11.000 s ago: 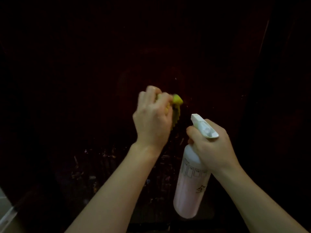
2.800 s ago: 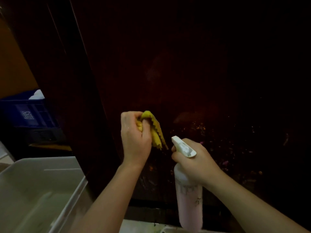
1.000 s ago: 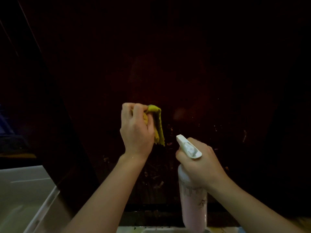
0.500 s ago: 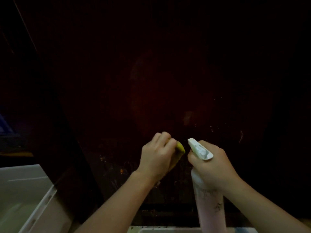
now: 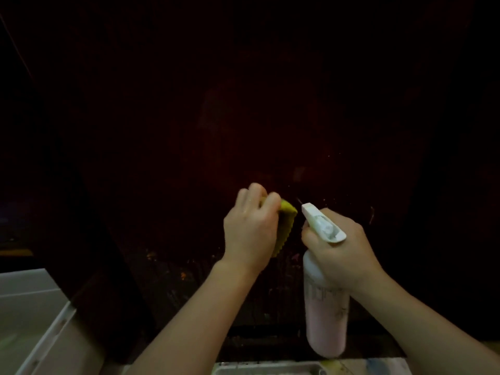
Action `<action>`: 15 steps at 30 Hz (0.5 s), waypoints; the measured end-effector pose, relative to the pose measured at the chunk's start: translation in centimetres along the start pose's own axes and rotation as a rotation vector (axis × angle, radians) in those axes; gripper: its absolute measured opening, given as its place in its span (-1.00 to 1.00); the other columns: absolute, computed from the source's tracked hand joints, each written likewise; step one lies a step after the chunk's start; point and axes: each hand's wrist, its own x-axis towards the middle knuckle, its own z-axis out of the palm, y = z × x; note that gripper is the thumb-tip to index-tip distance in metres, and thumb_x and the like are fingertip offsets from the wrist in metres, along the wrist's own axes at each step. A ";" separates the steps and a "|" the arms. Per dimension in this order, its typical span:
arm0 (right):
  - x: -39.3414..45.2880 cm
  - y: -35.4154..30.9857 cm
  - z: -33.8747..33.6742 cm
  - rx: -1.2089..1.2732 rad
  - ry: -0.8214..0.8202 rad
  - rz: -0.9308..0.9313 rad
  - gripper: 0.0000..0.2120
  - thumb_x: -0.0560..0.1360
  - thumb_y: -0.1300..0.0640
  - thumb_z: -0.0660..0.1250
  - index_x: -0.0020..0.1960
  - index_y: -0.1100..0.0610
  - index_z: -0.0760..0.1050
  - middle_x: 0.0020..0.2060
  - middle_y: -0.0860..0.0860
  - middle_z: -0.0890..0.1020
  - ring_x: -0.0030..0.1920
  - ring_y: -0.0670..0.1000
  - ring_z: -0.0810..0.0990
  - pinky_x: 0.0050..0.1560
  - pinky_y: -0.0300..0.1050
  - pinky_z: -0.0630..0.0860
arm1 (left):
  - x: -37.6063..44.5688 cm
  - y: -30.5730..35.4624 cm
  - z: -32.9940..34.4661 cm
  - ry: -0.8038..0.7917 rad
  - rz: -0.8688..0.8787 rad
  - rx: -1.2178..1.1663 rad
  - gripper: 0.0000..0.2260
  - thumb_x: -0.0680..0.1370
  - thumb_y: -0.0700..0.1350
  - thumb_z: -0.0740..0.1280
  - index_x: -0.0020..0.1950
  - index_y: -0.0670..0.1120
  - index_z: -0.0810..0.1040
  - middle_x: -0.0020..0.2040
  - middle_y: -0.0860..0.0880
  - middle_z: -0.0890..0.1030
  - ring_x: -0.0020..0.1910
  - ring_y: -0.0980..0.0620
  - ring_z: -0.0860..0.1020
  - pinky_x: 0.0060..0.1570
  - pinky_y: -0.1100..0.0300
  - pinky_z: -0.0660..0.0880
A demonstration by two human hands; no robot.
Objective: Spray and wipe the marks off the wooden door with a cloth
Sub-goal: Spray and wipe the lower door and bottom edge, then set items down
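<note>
Very dim light, most of the view near black. At lower left, a white tub (image 5: 32, 315) with a pale rim running diagonally toward the bottom edge. Along the bottom centre, the edge of a grey tray (image 5: 267, 370). At far left, a faint orange strip (image 5: 13, 252) under deep shadow. Elsewhere too dark to tell.

No legible text for you to read, faint dark printed boxes and a handwritten-looking mark on the pink spray bottle (image 5: 326, 315), too blurred to make out, door surface unmarked by lettering
</note>
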 end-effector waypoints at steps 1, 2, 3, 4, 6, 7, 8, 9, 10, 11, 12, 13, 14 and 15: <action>-0.1 0.0 0.0 -0.026 0.021 0.007 -0.73 0.39 0.12 0.32 -0.42 -0.04 0.33 -0.50 -0.13 0.47 -0.48 -0.11 0.40 -0.45 -0.19 0.34 | -0.4 0.2 0.2 -0.037 0.038 0.016 -0.97 0.46 -0.22 0.36 -0.15 -0.13 0.53 -0.14 -0.07 0.48 -0.21 -0.02 0.44 -0.50 0.24 0.27; -0.2 0.0 0.0 -0.042 0.039 0.023 -0.74 0.36 0.08 0.30 -0.44 -0.04 0.30 -0.52 -0.14 0.45 -0.50 -0.11 0.38 -0.45 -0.17 0.31 | -0.7 0.4 0.3 -0.061 0.056 0.025 -0.97 0.44 -0.22 0.36 -0.15 -0.13 0.53 -0.15 -0.06 0.49 -0.23 -0.02 0.45 -0.49 0.25 0.25; -0.2 0.1 -0.1 -0.046 0.052 0.042 -0.74 0.35 0.07 0.29 -0.45 -0.03 0.28 -0.54 -0.14 0.43 -0.50 -0.11 0.37 -0.45 -0.17 0.30 | -0.9 0.5 0.4 -0.075 0.054 0.023 -0.97 0.43 -0.22 0.36 -0.15 -0.12 0.53 -0.15 -0.06 0.49 -0.23 -0.01 0.45 -0.48 0.26 0.25; -0.1 0.1 -0.3 -0.042 0.054 0.059 -0.73 0.35 0.09 0.30 -0.45 -0.02 0.28 -0.54 -0.14 0.42 -0.50 -0.12 0.37 -0.45 -0.18 0.28 | -0.9 0.5 0.4 -0.082 0.045 0.012 -0.95 0.43 -0.22 0.37 -0.15 -0.12 0.53 -0.15 -0.05 0.49 -0.23 0.01 0.45 -0.47 0.27 0.26; 0.1 0.0 -0.7 -0.017 0.025 0.082 -0.75 0.36 0.12 0.31 -0.43 0.01 0.31 -0.53 -0.13 0.42 -0.49 -0.13 0.38 -0.48 -0.24 0.29 | -0.9 0.2 0.2 -0.079 0.007 -0.045 -0.95 0.47 -0.22 0.38 -0.12 -0.12 0.53 -0.12 -0.03 0.48 -0.22 0.06 0.46 -0.48 0.30 0.32; 0.2 -0.1 -0.9 0.008 0.001 0.092 -0.80 0.36 0.10 0.31 -0.40 0.00 0.36 -0.49 -0.13 0.46 -0.47 -0.13 0.42 -0.48 -0.27 0.33 | -0.8 0.1 0.1 -0.062 -0.026 -0.091 -0.96 0.49 -0.21 0.37 -0.10 -0.13 0.53 -0.10 -0.02 0.47 -0.22 0.09 0.46 -0.47 0.32 0.37; 0.3 -0.3 -1.0 0.039 -0.026 0.105 -0.86 0.36 0.07 0.32 -0.35 -0.03 0.41 -0.44 -0.12 0.52 -0.43 -0.13 0.48 -0.45 -0.27 0.39 | -0.6 -0.1 -0.1 -0.028 -0.063 -0.140 -0.97 0.51 -0.20 0.35 -0.07 -0.14 0.53 -0.08 -0.02 0.47 -0.22 0.12 0.45 -0.44 0.37 0.38; 0.3 -0.4 -1.0 0.063 -0.045 0.120 -0.91 0.37 0.05 0.33 -0.30 -0.05 0.45 -0.38 -0.10 0.56 -0.37 -0.10 0.53 -0.38 -0.21 0.45 | -0.3 -0.1 -0.3 0.021 -0.104 -0.181 -0.93 0.52 -0.17 0.32 -0.04 -0.15 0.53 -0.06 -0.02 0.46 -0.22 0.14 0.43 -0.39 0.42 0.37; 0.3 -0.5 -1.0 0.071 -0.048 0.128 -0.93 0.38 0.05 0.34 -0.28 -0.05 0.47 -0.35 -0.06 0.58 -0.33 -0.09 0.55 -0.33 -0.16 0.47 | 0.2 0.0 -0.4 0.074 -0.145 -0.216 -0.89 0.52 -0.15 0.30 -0.02 -0.16 0.52 -0.04 -0.01 0.44 -0.22 0.16 0.42 -0.35 0.45 0.35; 0.3 -0.5 -0.9 0.054 -0.024 0.122 -0.90 0.39 0.06 0.34 -0.28 -0.04 0.46 -0.36 -0.04 0.57 -0.33 -0.08 0.55 -0.33 -0.13 0.47 | 0.7 0.1 -0.6 0.122 -0.188 -0.248 -0.87 0.52 -0.13 0.28 -0.01 -0.16 0.51 -0.03 0.01 0.41 -0.22 0.19 0.41 -0.34 0.46 0.34; 0.3 -0.3 -0.9 0.015 0.020 0.107 -0.85 0.40 0.08 0.33 -0.32 -0.02 0.43 -0.40 -0.04 0.54 -0.37 -0.07 0.52 -0.36 -0.14 0.45 | 1.3 0.4 -0.6 0.157 -0.230 -0.274 -0.87 0.52 -0.12 0.27 0.00 -0.16 0.50 -0.03 0.03 0.39 -0.23 0.21 0.40 -0.35 0.45 0.34; 0.2 -0.2 -0.9 -0.034 0.061 0.096 -0.79 0.41 0.09 0.32 -0.37 -0.03 0.38 -0.46 -0.06 0.49 -0.42 -0.07 0.48 -0.38 -0.13 0.40 | 1.8 0.7 -0.6 0.179 -0.269 -0.279 -0.89 0.53 -0.13 0.28 -0.01 -0.15 0.50 -0.03 0.03 0.38 -0.23 0.20 0.42 -0.36 0.43 0.36; 0.2 -0.1 -1.0 -0.077 0.087 0.094 -0.76 0.39 0.07 0.30 -0.42 -0.03 0.33 -0.50 -0.08 0.44 -0.46 -0.08 0.43 -0.40 -0.11 0.36 | 2.2 1.0 -0.5 0.189 -0.298 -0.264 -0.91 0.53 -0.15 0.30 -0.02 -0.15 0.50 -0.04 0.02 0.39 -0.21 0.15 0.45 -0.38 0.39 0.39; 0.0 0.1 -1.1 -0.101 0.102 0.097 -0.75 0.36 0.03 0.28 -0.45 -0.03 0.30 -0.54 -0.11 0.41 -0.48 -0.09 0.40 -0.40 -0.11 0.33 | 2.4 1.3 -0.4 0.189 -0.311 -0.238 -0.93 0.53 -0.16 0.32 -0.04 -0.15 0.50 -0.04 -0.01 0.41 -0.20 0.09 0.48 -0.41 0.32 0.43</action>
